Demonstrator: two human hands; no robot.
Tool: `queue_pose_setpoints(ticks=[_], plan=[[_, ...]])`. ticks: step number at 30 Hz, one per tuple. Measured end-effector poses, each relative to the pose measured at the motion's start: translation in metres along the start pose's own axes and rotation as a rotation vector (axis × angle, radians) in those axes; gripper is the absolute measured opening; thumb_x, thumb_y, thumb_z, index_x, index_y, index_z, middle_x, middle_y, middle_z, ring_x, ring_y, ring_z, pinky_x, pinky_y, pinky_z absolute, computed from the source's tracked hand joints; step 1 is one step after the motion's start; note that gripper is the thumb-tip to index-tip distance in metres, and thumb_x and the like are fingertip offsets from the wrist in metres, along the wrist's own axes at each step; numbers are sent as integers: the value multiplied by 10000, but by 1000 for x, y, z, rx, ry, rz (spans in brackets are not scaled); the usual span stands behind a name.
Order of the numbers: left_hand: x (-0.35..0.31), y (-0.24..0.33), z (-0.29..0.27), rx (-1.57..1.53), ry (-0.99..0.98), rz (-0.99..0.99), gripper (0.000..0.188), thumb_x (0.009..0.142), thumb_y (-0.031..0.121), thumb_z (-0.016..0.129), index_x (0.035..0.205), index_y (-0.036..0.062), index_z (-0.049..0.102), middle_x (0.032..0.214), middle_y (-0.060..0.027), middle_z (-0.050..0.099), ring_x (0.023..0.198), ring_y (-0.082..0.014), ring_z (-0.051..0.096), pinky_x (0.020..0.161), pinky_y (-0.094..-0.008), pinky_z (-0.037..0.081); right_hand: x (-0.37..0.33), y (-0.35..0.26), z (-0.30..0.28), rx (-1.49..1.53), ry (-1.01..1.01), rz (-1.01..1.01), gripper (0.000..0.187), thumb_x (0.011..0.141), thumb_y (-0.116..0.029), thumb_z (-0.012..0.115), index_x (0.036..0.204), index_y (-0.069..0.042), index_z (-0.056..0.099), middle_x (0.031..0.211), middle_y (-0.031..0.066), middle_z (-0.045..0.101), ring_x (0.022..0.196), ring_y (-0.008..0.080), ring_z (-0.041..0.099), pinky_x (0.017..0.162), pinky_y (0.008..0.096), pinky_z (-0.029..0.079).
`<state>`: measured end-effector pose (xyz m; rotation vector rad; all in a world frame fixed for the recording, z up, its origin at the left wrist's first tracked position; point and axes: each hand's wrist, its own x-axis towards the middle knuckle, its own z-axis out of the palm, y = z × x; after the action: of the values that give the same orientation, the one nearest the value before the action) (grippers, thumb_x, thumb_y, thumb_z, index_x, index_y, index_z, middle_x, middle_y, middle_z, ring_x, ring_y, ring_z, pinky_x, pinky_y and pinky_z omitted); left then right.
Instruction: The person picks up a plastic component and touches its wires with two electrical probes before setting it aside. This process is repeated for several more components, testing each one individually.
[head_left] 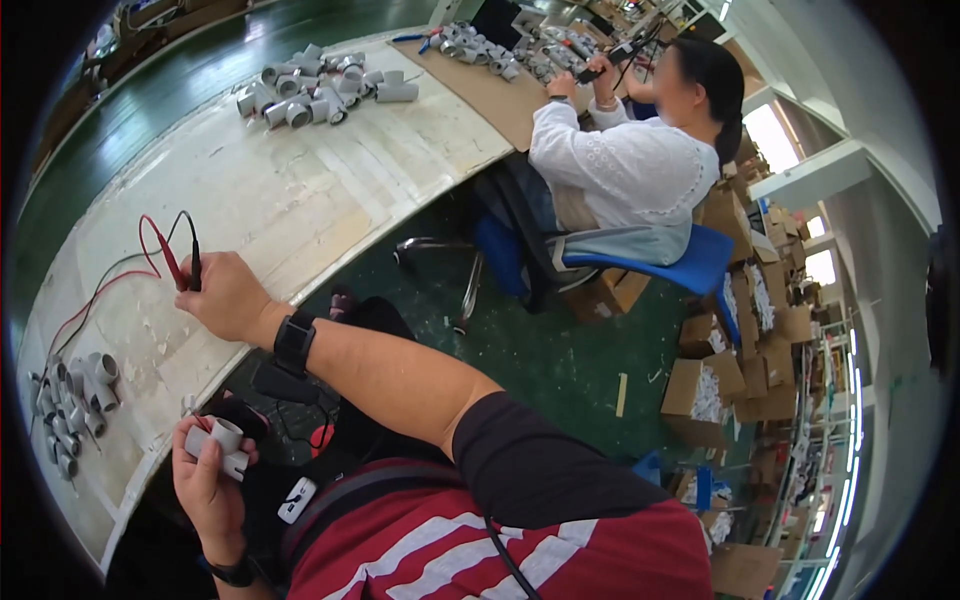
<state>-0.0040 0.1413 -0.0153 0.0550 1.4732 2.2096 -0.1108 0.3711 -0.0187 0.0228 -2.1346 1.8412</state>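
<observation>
Scuffed tabletop (290, 200); hands (228, 292) hold slim probes (195, 268), tubular fitting (228, 437).

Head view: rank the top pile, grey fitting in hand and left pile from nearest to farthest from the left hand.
1. Grey fitting: in the left hand.
2. Left pile: at the table's left.
3. Top pile: near the table's far edge.

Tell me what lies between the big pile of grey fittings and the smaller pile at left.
In the head view: the right hand, holding a red probe and a black probe, plus their leads and some tabletop.
</observation>
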Motion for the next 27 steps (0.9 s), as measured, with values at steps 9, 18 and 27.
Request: queue_pose_setpoints(ticks=[9, 18, 27], plan=[[-20, 5, -4, -179, -60, -107, 502, 957, 130, 669, 1406, 59, 454, 1404, -203, 579, 1022, -276, 675, 905, -392, 565, -1, 3, 2, -52, -32, -51, 154, 807, -112, 750, 846, 24, 690, 706, 176, 670, 645, 282, 644, 660, 375, 523], [-33, -14, -20, 457, 107, 217, 635, 861, 16, 733, 1439, 35, 469, 1468, -136, 545, 1322, -216, 531, 1095, -351, 440, 1, 4, 19, -17, -52, -43, 152, 817, -124, 749, 869, 8, 694, 736, 173, 689, 687, 323, 667, 678, 395, 531], [-2, -19, 4, 752, 175, 287, 662, 752, 68, 843, 1353, 15, 572, 1241, -183, 664, 1122, -321, 674, 979, -379, 527, -10, -18, 8, 185, -216, 223, 109, 937, -98, 714, 986, -1, 716, 825, 74, 724, 700, 147, 687, 628, 275, 569]])
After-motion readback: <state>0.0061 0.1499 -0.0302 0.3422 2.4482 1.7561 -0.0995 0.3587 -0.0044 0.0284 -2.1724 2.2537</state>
